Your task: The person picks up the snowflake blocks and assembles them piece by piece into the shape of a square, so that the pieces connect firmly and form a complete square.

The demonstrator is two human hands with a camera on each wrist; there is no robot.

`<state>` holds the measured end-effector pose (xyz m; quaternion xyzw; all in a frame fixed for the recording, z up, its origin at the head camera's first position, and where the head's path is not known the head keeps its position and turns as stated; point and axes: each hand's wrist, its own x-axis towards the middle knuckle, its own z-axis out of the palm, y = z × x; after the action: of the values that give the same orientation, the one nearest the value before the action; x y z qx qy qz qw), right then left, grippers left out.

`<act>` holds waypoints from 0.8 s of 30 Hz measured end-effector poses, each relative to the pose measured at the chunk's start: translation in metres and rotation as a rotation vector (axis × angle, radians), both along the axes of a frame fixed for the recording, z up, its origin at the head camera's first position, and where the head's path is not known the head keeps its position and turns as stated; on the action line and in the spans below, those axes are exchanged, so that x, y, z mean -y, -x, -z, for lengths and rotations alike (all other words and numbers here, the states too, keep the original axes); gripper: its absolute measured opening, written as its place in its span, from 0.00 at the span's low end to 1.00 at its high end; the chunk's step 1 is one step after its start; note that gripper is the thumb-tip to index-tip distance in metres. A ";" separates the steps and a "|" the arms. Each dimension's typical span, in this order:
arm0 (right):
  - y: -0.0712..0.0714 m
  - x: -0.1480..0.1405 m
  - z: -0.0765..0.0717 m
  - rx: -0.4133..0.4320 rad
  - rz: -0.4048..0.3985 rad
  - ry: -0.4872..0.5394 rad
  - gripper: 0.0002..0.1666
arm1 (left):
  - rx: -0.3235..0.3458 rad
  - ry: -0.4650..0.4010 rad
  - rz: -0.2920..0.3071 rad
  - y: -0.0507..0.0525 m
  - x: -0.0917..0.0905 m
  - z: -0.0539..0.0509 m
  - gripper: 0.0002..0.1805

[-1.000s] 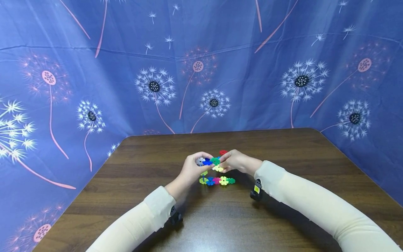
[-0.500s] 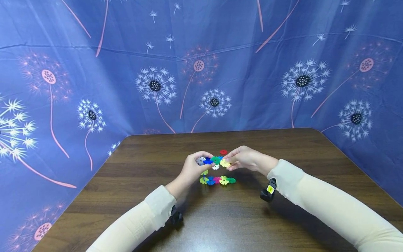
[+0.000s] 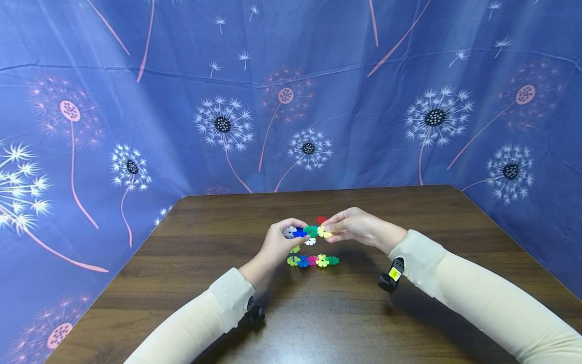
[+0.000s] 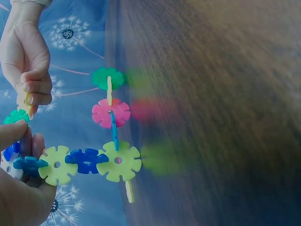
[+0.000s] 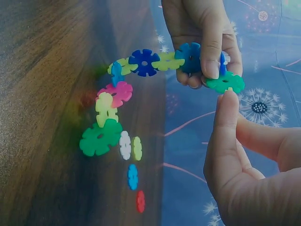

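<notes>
A frame of interlocking plastic flower discs stands on the table. Along its bottom runs a row of yellow, blue, pink (image 3: 312, 260) and green discs. An upright column of yellow-green and blue discs (image 4: 87, 161) rises at its left end. My left hand (image 3: 275, 245) grips the top corner, near the whitish disc (image 3: 289, 232) and dark blue disc (image 3: 300, 232). A green disc (image 5: 225, 83) projects rightward from there. My right hand (image 3: 361, 228) pinches a yellow disc (image 3: 324, 231) at the green disc's right edge; its fingers partly hide where the two meet.
Loose discs lie on the brown table (image 3: 227, 217) behind the frame: white (image 5: 125, 145), yellow (image 5: 137, 148), blue (image 5: 133, 177) and red (image 5: 140, 201). A blue dandelion-print cloth (image 3: 364, 126) hangs beyond the table's far edge.
My right hand has moved right and slightly up, bringing the yellow disc from below the green disc to its right edge. My left hand keeps its grip in nearly the same place.
</notes>
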<state>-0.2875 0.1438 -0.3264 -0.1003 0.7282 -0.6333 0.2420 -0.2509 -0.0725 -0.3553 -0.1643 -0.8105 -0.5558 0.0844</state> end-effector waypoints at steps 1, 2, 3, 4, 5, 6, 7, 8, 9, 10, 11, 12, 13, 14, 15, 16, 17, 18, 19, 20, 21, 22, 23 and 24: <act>0.000 0.000 0.000 0.001 0.003 0.004 0.21 | -0.001 -0.003 0.001 0.000 0.000 0.000 0.10; -0.001 0.000 0.000 0.003 0.006 0.004 0.21 | -0.004 -0.008 0.002 0.000 0.000 0.001 0.10; -0.001 0.000 0.000 0.006 0.010 0.007 0.21 | -0.009 -0.014 0.003 0.001 0.000 0.002 0.10; -0.001 0.000 0.000 0.011 0.015 0.011 0.21 | -0.013 -0.021 0.005 0.004 0.001 0.006 0.10; -0.002 0.000 0.000 0.016 0.021 0.015 0.21 | -0.013 -0.028 0.007 0.008 0.001 0.010 0.10; -0.002 0.001 -0.001 0.023 0.029 0.021 0.21 | -0.013 -0.029 0.011 0.013 0.002 0.015 0.10; -0.003 0.001 -0.001 0.029 0.036 0.030 0.21 | -0.007 -0.032 0.012 0.013 0.003 0.015 0.10; -0.003 0.001 -0.001 0.035 0.043 0.040 0.20 | -0.008 -0.032 0.011 0.014 0.003 0.015 0.10; -0.004 0.002 -0.001 0.040 0.050 0.053 0.20 | -0.008 -0.031 0.010 0.014 0.002 0.015 0.10; -0.005 0.002 -0.001 0.044 0.056 0.064 0.20 | -0.003 -0.031 0.009 0.014 0.002 0.015 0.10; -0.006 0.003 -0.002 0.050 0.062 0.076 0.19 | -0.002 -0.028 0.009 0.015 0.002 0.015 0.10; -0.007 0.003 -0.002 0.056 0.068 0.089 0.19 | -0.003 -0.022 0.010 0.015 0.002 0.015 0.10; -0.008 0.004 -0.002 0.061 0.071 0.101 0.18 | 0.000 -0.017 0.009 0.014 0.002 0.014 0.10; -0.008 0.005 -0.002 0.068 0.075 0.110 0.17 | 0.001 -0.012 0.008 0.014 0.002 0.014 0.10; -0.009 0.006 -0.002 0.074 0.080 0.117 0.17 | 0.001 -0.007 0.008 0.014 0.002 0.014 0.10; -0.010 0.007 -0.002 0.075 0.081 0.120 0.16 | -0.004 -0.001 0.009 0.014 0.002 0.014 0.10; -0.011 0.008 -0.002 0.075 0.086 0.125 0.15 | -0.013 0.004 0.011 0.014 0.002 0.014 0.10; -0.012 0.008 -0.002 0.074 0.091 0.126 0.15 | -0.018 0.009 0.012 0.013 0.002 0.014 0.09; -0.013 0.010 -0.002 0.071 0.098 0.124 0.14 | -0.028 0.011 0.012 0.013 0.002 0.014 0.09; -0.014 0.011 -0.001 0.069 0.103 0.121 0.14 | -0.036 0.016 0.013 0.013 0.002 0.014 0.09; -0.014 0.012 -0.001 0.067 0.111 0.116 0.14 | -0.046 0.023 0.014 0.013 0.002 0.015 0.08; -0.015 0.013 -0.001 0.066 0.121 0.116 0.14 | -0.056 0.029 0.016 0.013 0.002 0.015 0.08; -0.016 0.015 0.000 0.068 0.134 0.116 0.14 | -0.062 0.032 0.016 0.013 0.002 0.015 0.08; -0.016 0.017 0.000 0.069 0.145 0.116 0.13 | -0.068 0.036 0.016 0.013 0.001 0.015 0.08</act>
<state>-0.2714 0.1272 -0.3262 -0.0391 0.6869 -0.6933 0.2144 -0.2637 -0.0740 -0.3705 -0.1910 -0.8156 -0.5361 0.1044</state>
